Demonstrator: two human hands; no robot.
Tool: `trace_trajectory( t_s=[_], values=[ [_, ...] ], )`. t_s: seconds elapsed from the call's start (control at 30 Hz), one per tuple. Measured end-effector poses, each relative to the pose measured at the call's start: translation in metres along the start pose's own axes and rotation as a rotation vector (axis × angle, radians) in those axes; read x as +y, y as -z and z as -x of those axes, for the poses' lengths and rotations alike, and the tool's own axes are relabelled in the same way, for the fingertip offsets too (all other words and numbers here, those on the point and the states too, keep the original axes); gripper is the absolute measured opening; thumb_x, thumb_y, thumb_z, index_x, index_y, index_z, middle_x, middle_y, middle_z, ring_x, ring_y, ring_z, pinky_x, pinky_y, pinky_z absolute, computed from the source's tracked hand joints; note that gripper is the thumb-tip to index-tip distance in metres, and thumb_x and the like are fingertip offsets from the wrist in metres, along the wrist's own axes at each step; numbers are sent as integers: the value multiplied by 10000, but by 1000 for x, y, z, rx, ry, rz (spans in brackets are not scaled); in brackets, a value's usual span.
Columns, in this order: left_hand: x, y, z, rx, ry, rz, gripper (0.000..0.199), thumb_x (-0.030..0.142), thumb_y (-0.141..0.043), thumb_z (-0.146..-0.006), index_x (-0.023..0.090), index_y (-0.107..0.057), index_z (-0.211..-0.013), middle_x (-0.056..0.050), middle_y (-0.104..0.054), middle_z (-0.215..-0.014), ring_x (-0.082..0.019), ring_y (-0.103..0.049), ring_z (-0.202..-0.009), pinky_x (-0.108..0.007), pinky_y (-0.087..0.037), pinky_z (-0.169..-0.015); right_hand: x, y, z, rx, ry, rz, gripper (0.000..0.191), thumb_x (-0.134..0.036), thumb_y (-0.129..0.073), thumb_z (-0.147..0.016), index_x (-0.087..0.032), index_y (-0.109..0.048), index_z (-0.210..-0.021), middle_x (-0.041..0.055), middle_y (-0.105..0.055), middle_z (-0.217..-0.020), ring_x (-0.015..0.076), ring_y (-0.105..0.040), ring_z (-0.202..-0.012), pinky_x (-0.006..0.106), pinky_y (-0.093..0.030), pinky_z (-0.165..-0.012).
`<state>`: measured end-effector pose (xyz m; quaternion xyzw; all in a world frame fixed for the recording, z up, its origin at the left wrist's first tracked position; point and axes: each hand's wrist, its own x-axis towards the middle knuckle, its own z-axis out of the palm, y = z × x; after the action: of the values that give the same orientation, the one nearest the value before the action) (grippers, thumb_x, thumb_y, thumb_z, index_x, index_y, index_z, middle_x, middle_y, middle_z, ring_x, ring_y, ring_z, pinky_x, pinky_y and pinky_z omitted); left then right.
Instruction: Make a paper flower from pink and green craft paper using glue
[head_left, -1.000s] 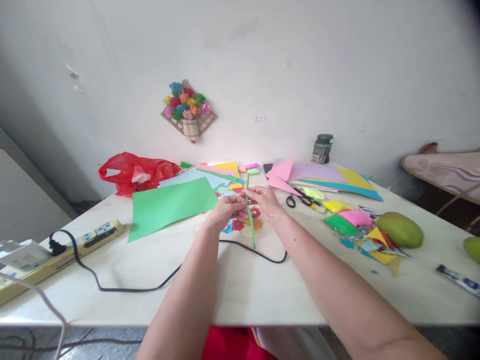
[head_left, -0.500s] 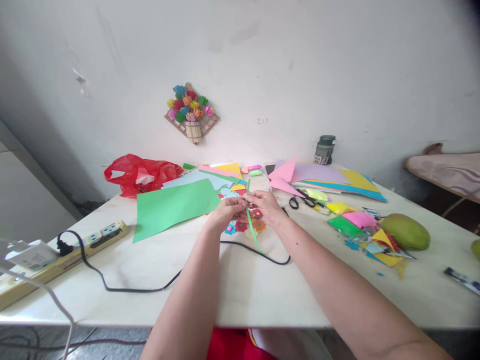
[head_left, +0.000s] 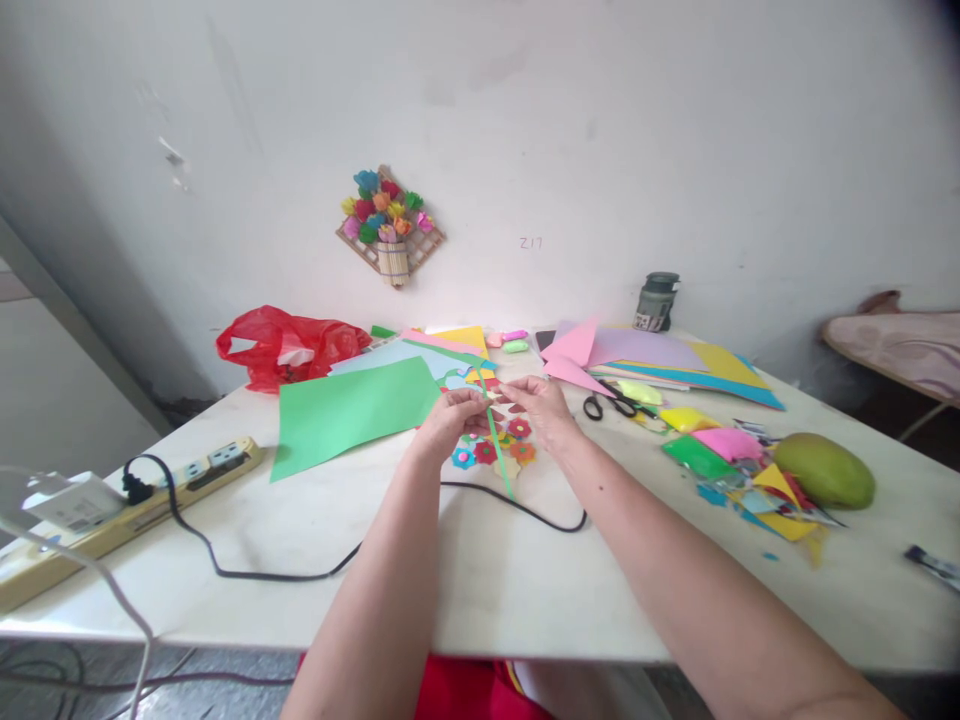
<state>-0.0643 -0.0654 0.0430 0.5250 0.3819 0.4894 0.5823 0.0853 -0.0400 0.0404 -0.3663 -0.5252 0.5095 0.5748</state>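
Note:
A narrow green paper strip hangs from the pinched fingers of my left hand, its lower end reaching the black cord on the table. My right hand is just right of the strip, fingers stretched toward it and a small gap between. Nothing shows in that hand, though its fingertips are small in view. Below and between both hands lie several paper flowers, among them a red flower, a blue flower and an orange flower. A green paper sheet lies left of my left hand.
Black scissors, clay packets and a green mango are on the right. Coloured sheets and a dark bottle stand farther back. On the left are a red plastic bag, a power strip and a black cord.
My right hand has come away from the strip and shifted slightly right. My left hand keeps its pinch, and the strip now leans more to the left at its top.

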Motion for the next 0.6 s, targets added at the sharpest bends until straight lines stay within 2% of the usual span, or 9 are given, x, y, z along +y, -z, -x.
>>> trace_trajectory(
  t_s=[0.1, 0.3, 0.5, 0.6],
  values=[
    [-2, 3, -1, 19, -23, -7, 252, 326, -675, -636, 152, -499, -688, -44, -654, -625, -154, -625, -564, -232, -451, -518, 0, -1, 2, 13, 34, 19, 243, -387, -672, -614, -153, -612, -637, 47, -660, -676, 133, -592, -594, 263, -426, -587],
    [1, 1, 1, 0, -1, -60, 268, 342, -693, -618, 132, -531, -662, -60, -657, -632, -154, -622, -575, -237, -455, -531, -3, -1, 7, -58, 155, 111, 340, -449, -546, -736, -158, -553, -561, 0, -559, -555, 92, -501, -501, 228, -417, -535],
    [3, -3, 3, 1, 12, -93, 306, 364, -719, -586, 128, -532, -638, -61, -653, -624, -141, -609, -558, -237, -460, -535, 0, -1, 5, 22, 182, 222, 445, -532, -493, -749, -169, -511, -493, 18, -561, -523, 105, -493, -477, 238, -413, -519],
    [0, 0, 0, 23, -17, -104, 320, 387, -717, -594, 127, -537, -647, -40, -635, -597, -119, -587, -517, -225, -453, -512, 2, -1, 4, 50, 179, 253, 433, -537, -521, -728, -162, -533, -511, 22, -572, -541, 111, -501, -489, 244, -412, -524]
  ],
)
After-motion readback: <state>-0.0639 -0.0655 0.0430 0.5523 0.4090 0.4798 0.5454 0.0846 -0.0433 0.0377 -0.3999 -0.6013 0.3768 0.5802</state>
